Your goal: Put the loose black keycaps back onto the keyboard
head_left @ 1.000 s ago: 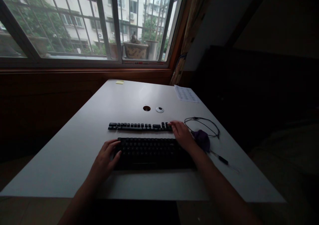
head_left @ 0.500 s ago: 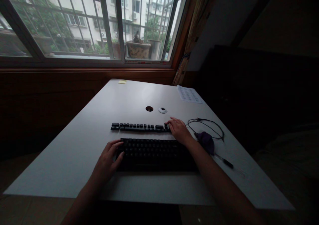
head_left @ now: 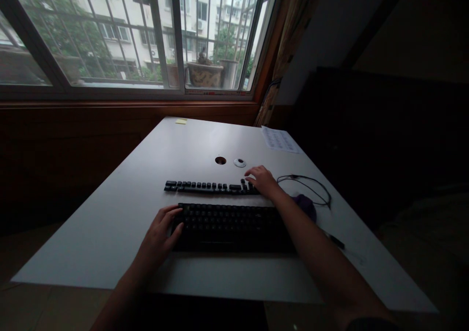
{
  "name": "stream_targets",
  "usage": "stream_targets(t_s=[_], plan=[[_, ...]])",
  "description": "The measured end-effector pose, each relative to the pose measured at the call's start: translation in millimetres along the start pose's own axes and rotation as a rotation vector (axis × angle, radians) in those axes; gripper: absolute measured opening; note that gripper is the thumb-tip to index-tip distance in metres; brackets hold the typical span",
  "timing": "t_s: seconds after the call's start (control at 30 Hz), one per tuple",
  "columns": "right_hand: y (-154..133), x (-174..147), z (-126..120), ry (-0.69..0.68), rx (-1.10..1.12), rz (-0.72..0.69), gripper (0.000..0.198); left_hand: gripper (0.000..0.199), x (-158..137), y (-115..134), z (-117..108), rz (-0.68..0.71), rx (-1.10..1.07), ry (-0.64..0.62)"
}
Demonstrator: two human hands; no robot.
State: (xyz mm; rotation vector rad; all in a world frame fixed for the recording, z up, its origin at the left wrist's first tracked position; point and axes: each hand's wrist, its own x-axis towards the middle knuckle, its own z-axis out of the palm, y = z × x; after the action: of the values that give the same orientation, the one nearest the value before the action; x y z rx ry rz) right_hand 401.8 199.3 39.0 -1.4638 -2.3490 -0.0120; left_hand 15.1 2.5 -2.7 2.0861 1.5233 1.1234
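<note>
A black keyboard [head_left: 223, 223] lies near the front of the white table, its keycaps in place over much of it. My left hand [head_left: 159, 231] rests at its left end, fingers and thumb spread apart on the corner and edge. Behind the keyboard runs a double row of loose black keycaps [head_left: 205, 187]. Over the right end of that row is my right hand [head_left: 263, 179], fingers bent and apart from the thumb. A single keycap [head_left: 242, 181] stands just left of the thumb. Whether the fingertips touch any keycap is hard to see.
A coiled black cable [head_left: 311, 178], a purple cloth-like item [head_left: 306, 206] and a dark-handled tool [head_left: 336, 241] lie on the right. Farther back are a round hole [head_left: 220, 160], its white cover [head_left: 240, 163], a printed sheet [head_left: 280, 139] and yellow notes [head_left: 181, 121].
My right hand has lifted slightly and shifted right and away from me, uncovering keycaps at the row's right end. My left hand stays on the keyboard's corner.
</note>
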Motion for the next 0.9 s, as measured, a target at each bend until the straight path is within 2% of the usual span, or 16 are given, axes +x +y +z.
stream_targets(t_s=[0.27, 0.5, 0.63, 0.9], plan=[[1.3, 13.1, 12.4, -0.08, 0.041, -0.042, 0.014, 0.032, 2.8, 4.7, -1.3, 0.004, 0.008, 0.015], [-2.9, 5.2, -0.3, -0.015, 0.128, -0.055, 0.008, 0.032, 1.6, 4.4, -1.4, 0.004, 0.02, 0.026], [-4.0, -30.6, -20.1, 0.069, 0.187, -0.014, 0.011, 0.033, 1.3, 2.4, -0.8, -0.004, 0.006, 0.01], [5.5, -149.1, -57.7, 0.153, 0.262, 0.136, 0.017, 0.032, 2.0, 1.1, -0.5, -0.003, 0.008, 0.004]])
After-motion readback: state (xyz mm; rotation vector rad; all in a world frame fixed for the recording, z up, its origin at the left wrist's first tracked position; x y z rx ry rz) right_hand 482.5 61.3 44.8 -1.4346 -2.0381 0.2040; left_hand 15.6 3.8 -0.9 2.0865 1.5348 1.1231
